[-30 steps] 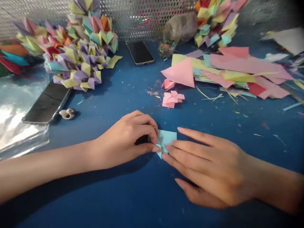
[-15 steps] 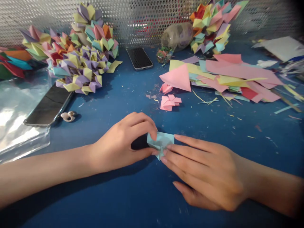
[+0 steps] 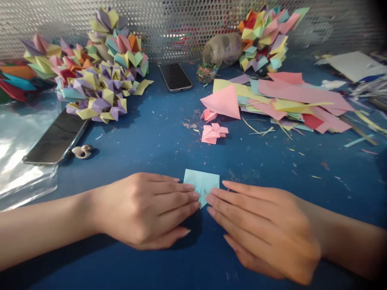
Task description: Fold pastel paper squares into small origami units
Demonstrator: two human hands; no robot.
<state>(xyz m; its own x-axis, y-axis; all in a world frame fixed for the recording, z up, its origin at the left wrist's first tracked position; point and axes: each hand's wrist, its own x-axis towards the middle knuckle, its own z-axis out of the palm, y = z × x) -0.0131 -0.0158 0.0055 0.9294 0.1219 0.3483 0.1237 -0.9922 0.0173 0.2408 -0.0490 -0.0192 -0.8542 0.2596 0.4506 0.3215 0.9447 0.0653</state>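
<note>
A small light-blue folded paper (image 3: 202,179) lies on the blue table, straight along its far edge and tapering to a point at the near side. My left hand (image 3: 151,209) lies over its left part, fingers stretched out and the tips pressing the paper down. From the other side my right hand (image 3: 266,225) rests with its fingers extended, some tips on the paper's right part. The thumbs of both hands stay on the near side, off the paper. Just beyond lie a pink folded paper piece (image 3: 214,133) and a pink paper cone (image 3: 223,102).
Several coloured paper strips (image 3: 296,94) are piled at the right rear. Folded-paper clusters (image 3: 102,88) stand at the left rear, another paper cluster (image 3: 264,38) by a clear jar (image 3: 222,49). A phone (image 3: 175,76), a second phone (image 3: 57,139), earbuds (image 3: 82,151) and plastic sheeting (image 3: 27,161) lie around.
My left hand has gone from pinching the blue paper's left edge to lying flat with its fingertips on it. The raised left part of the paper now lies flatter.
</note>
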